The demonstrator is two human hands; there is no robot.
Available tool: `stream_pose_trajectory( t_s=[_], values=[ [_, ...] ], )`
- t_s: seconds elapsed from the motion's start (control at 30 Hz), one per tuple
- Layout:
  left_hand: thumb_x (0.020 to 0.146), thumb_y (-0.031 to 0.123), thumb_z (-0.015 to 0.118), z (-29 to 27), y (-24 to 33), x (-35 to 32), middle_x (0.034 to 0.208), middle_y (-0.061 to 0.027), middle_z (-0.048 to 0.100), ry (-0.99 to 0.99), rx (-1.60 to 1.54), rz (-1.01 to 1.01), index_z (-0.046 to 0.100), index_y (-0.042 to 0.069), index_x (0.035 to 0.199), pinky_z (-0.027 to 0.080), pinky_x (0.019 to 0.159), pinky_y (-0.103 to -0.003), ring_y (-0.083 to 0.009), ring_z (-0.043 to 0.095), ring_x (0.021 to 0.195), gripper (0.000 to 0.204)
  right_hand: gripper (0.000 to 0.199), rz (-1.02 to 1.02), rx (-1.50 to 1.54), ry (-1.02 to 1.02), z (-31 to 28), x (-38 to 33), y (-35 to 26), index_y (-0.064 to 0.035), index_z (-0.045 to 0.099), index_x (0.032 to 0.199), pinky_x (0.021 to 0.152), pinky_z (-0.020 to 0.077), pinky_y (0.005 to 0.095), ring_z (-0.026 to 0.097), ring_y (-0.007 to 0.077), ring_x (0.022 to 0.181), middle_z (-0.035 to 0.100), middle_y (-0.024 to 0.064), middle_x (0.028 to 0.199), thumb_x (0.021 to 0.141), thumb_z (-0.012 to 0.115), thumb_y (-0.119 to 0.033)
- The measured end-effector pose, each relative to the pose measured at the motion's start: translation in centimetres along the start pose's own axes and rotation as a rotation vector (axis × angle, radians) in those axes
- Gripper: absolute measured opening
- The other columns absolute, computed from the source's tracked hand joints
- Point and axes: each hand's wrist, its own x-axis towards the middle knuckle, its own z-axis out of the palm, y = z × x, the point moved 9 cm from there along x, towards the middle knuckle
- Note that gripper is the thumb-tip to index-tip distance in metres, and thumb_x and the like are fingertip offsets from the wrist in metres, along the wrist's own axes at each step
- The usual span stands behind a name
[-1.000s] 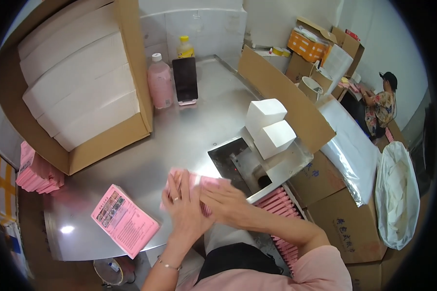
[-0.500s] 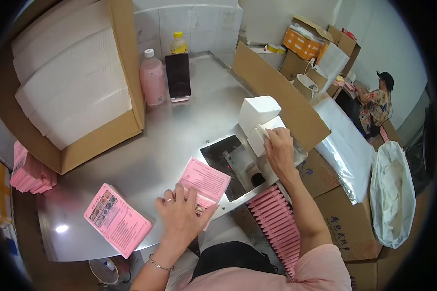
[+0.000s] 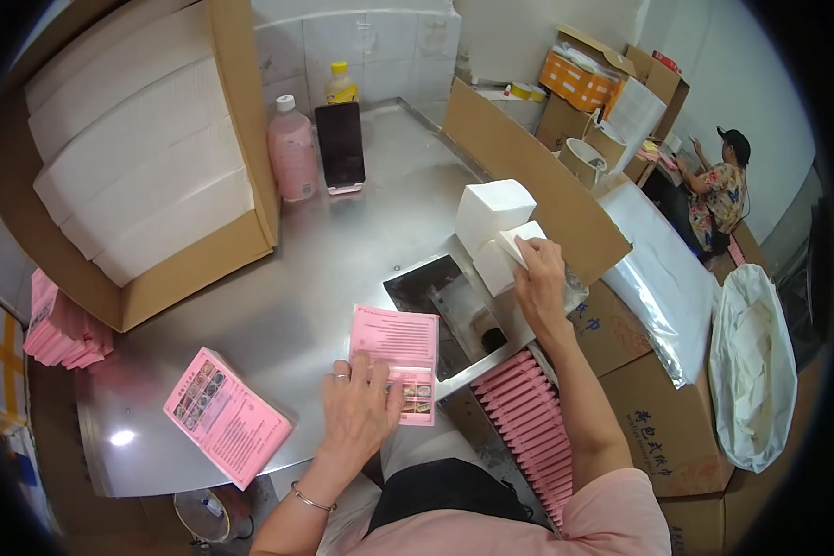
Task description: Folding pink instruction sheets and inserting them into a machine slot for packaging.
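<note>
Over the near edge of the metal table, my left hand (image 3: 357, 408) has its fingers across a pink printed packet (image 3: 394, 335), which stretches out beyond the fingertips. The fingers hide part of it. To the right, my right hand (image 3: 540, 283) is closed on a small white folded tissue stack (image 3: 519, 248), pinched between thumb and fingers. Right behind it stands a white tissue block (image 3: 493, 211). A thick stack of pink printed packets (image 3: 227, 417) lies on the table left of my left hand.
A rectangular opening (image 3: 433, 301) is cut in the metal table (image 3: 334, 250). An open carton (image 3: 185, 278) of white tissues stands left. A phone (image 3: 341, 148) and a pink bottle (image 3: 292, 153) are behind. Cardboard (image 3: 537, 176) borders the right; pink packs (image 3: 524, 417) line up below. Another person (image 3: 721, 190) sits far right.
The pink packet under my left hand has turned from slanted to nearly straight, and that hand has shifted slightly right. My right hand has moved slightly, tilting the white tissues.
</note>
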Motion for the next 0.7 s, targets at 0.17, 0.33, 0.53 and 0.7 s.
stream_pose_trajectory(
  t_s=[0.17,0.33,0.53,0.7],
  values=[
    [0.074,0.018,0.073,-0.2,-1.0,-0.9,0.105,-0.0189,0.054,-0.020,-0.293,-0.015,0.059,0.000,0.124,0.044,0.081,-0.044,-0.0370,0.052,0.089,0.055,0.041,-0.487,0.362,0.002,0.4,-6.0,-12.2,0.0014,0.063,0.121,0.100,0.0462,0.0540,0.059,0.0444,0.115,0.059,0.0238,0.125,0.080,0.060,-0.001],
    [0.072,0.019,0.074,-2.0,-0.2,-0.1,0.102,-0.0192,0.053,-0.069,-0.171,0.017,0.045,0.003,0.144,0.043,0.082,-0.045,-0.0359,0.053,0.092,0.079,0.027,-0.672,0.361,-0.265,2.5,-10.1,-18.7,-0.0077,0.067,0.108,0.105,0.0373,0.0665,0.062,0.0332,0.101,0.063,0.0176,0.103,0.082,0.063,-0.015],
    [0.075,0.010,0.070,-1.7,-1.0,-0.8,0.097,-0.0137,0.054,-0.090,-0.188,-0.055,0.046,0.006,0.146,0.043,0.079,-0.044,-0.0330,0.054,0.092,0.075,0.013,-0.165,0.233,-0.499,11.5,-5.7,-12.1,-0.0028,0.065,0.095,0.101,0.0402,0.0633,0.066,0.0382,0.093,0.067,0.0214,0.095,0.086,0.057,-0.008],
    [0.068,0.000,0.065,-5.1,-1.5,-4.7,0.107,-0.0153,0.057,-0.048,-0.279,0.102,0.064,0.009,0.103,0.044,0.081,-0.046,-0.0335,0.056,0.102,0.037,0.012,-0.014,-0.041,-0.999,11.4,-8.1,-7.5,-0.0034,0.065,0.095,0.074,0.0552,0.0451,0.068,0.0371,0.084,0.067,0.0185,0.088,0.087,0.057,-0.006]
  ],
)
